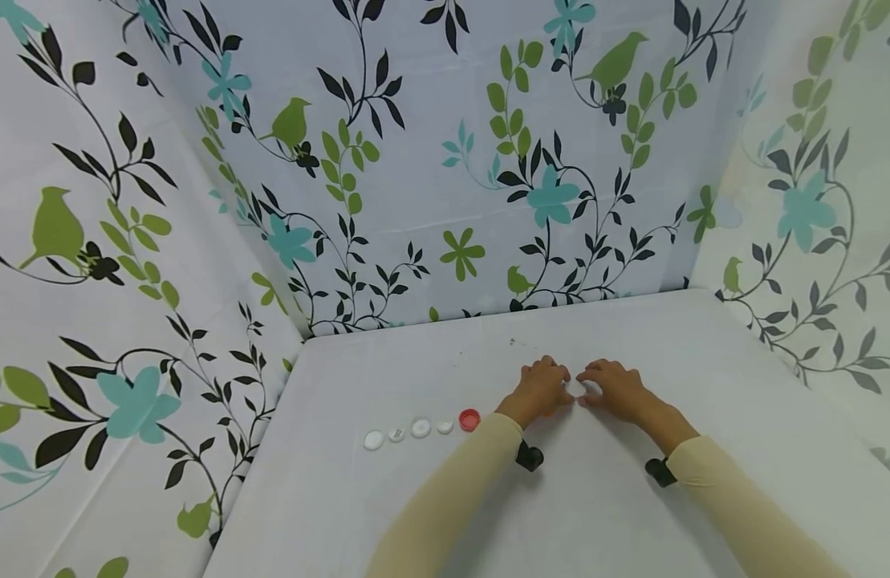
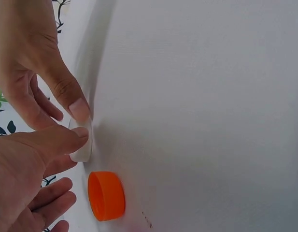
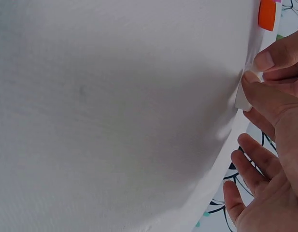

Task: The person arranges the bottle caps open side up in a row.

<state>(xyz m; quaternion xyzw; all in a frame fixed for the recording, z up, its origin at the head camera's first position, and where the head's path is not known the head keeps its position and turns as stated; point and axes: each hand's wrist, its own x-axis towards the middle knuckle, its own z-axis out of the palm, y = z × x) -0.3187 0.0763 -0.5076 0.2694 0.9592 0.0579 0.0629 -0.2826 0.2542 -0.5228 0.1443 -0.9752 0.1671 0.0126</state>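
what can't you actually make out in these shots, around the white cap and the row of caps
- White cap: in the head view both hands cover most of it; in the wrist views it shows edge-on, so its face stays hidden.
- Which side of the four small white caps faces up: too small in the head view.
- Orange cap: cut off by the top edge in the right wrist view.
- Left hand: cropped by the frame edge in the left wrist view.

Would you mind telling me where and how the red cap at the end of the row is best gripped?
Grip the red cap by its round side wall, thumb and finger on opposite sides, coming from above. It lies flat on the table, so only the wall offers purchase. Its right side is free; a white cap sits close on its left, so pinching front to back is probably easiest.
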